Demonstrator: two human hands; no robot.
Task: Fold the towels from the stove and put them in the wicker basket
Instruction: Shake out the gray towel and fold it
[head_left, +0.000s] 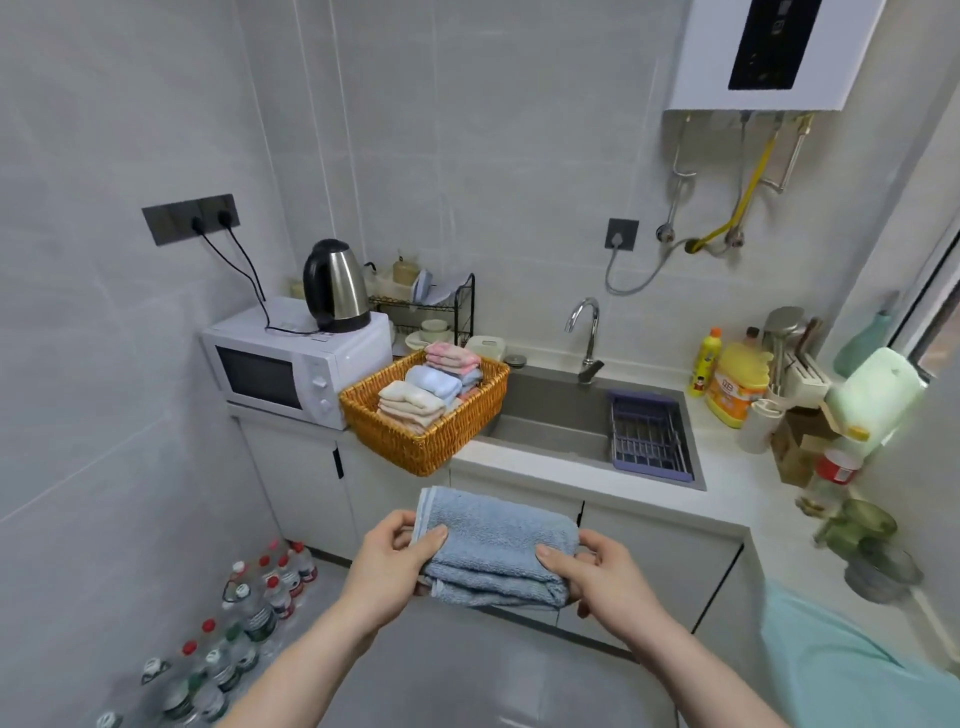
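Note:
A folded blue towel (496, 545) hangs in the air in front of me, below the counter edge. My left hand (395, 558) grips its left end, thumb on top. My right hand (597, 571) grips its right end the same way. The wicker basket (405, 441) stands on the counter between the microwave and the sink, partly over the counter edge. Inside it lie several folded towels: pink (451, 356), light blue (434, 380) and cream (408, 400). The stove is not in view.
A white microwave (291, 371) with a kettle (335, 286) on top stands left of the basket. The sink (561, 415) holds a purple rack (649, 431). Bottles and jars (737, 384) crowd the right counter. Several water bottles (244, 613) stand on the floor at the left.

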